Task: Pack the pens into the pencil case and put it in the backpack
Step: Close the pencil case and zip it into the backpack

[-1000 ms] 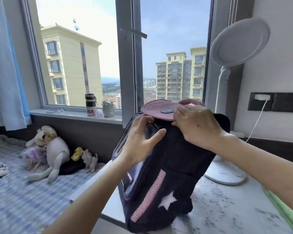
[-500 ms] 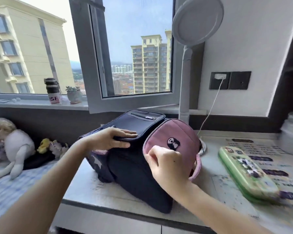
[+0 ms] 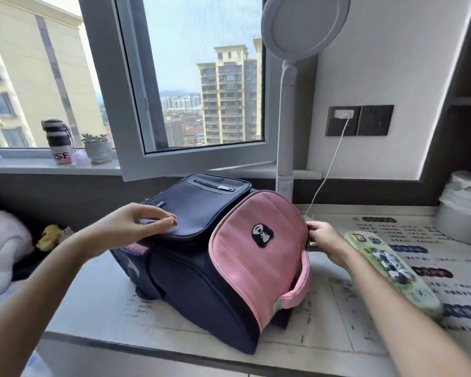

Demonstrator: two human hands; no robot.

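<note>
The backpack [image 3: 201, 268] lies on the table [image 3: 337, 336] in front of you, navy with a pink top flap and a small black and white penguin patch on the flap. Your left hand [image 3: 128, 227] rests on the navy front pocket of the backpack, at its left side; the fingers [image 3: 163, 220] are pressed flat on the fabric and the grip is not closed on anything. Your right hand [image 3: 325, 242] is at the right edge of the pink flap, touching it. The fingertips there are curled together at the rim, but you cannot tell what exactly they pinch, because the flap hides it.

The pencil case [image 3: 392, 270] is on the table just right of the backpack, beside your right wrist. It is green with a printed lid, and it looks closed. It is outside the backpack. No pens are visible.

Behind the backpack stands a white desk lamp [image 3: 284, 148], and a white cable [image 3: 326, 170] goes from the wall socket [image 3: 359, 120] down behind the backpack. Far left of the backpack, a plush toy [image 3: 0, 240] lies lower than the table.
</note>
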